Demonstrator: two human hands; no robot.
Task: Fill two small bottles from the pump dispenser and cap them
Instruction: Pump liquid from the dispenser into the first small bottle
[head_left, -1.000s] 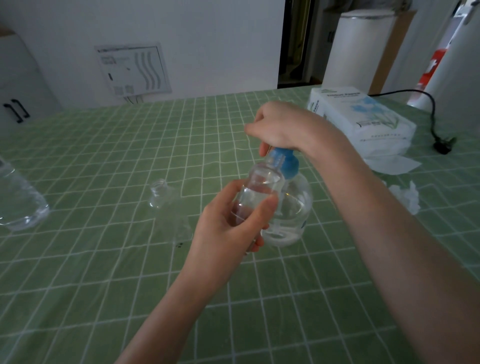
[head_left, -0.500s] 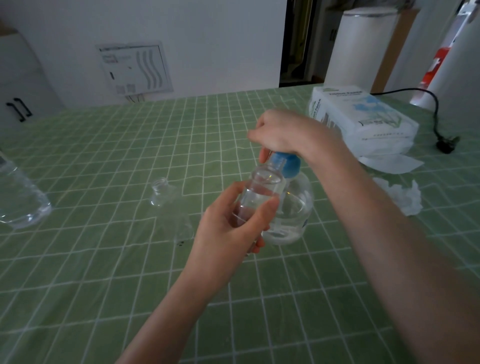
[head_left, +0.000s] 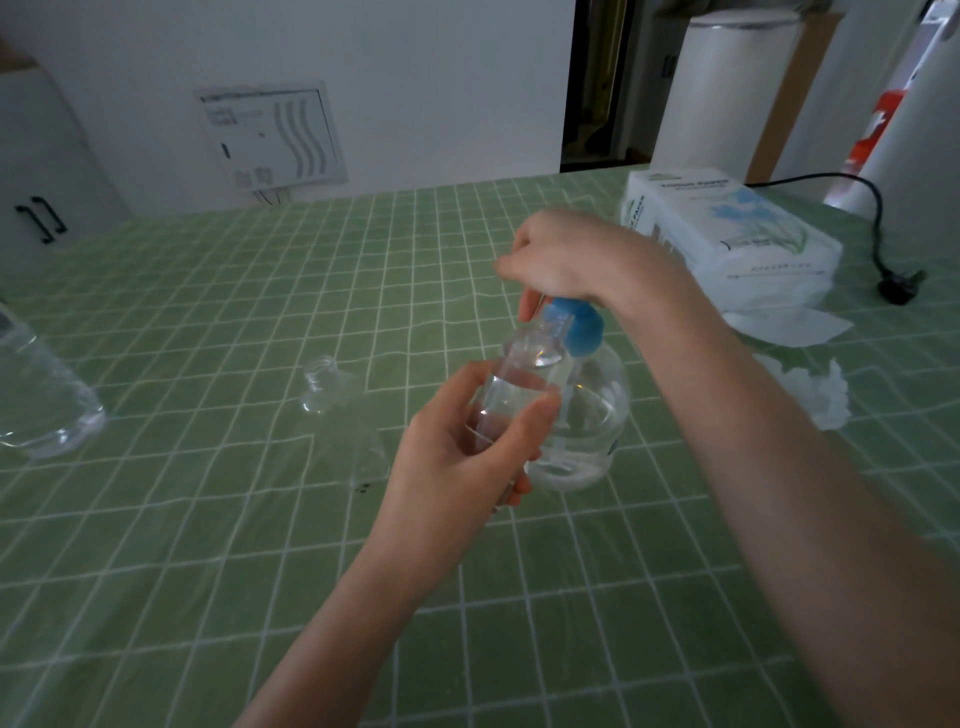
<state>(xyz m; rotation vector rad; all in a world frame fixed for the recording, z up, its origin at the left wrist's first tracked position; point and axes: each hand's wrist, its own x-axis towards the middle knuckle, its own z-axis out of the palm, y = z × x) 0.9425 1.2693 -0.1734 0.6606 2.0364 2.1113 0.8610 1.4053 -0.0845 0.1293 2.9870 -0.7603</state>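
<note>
My left hand (head_left: 457, 452) grips a small clear bottle (head_left: 519, 384), tilted, with its open mouth under the blue pump head (head_left: 576, 325) of a round clear dispenser (head_left: 587, 421) that stands on the green checked table. My right hand (head_left: 566, 254) lies over the pump head from above, fingers curled round it. Some clear liquid shows inside the held bottle. A second small clear bottle (head_left: 337, 410) stands uncapped on the table to the left. I see no caps.
A large clear plastic bottle (head_left: 41, 395) lies at the left edge. A white tissue pack (head_left: 727, 228), a loose tissue sheet (head_left: 789, 325) and a crumpled tissue (head_left: 815, 395) sit at the right. A black cable and plug (head_left: 898, 283) lie at the far right.
My right hand has dipped on the pump head and come back up slightly. The held bottle stays under the spout; the view has shifted a little.
</note>
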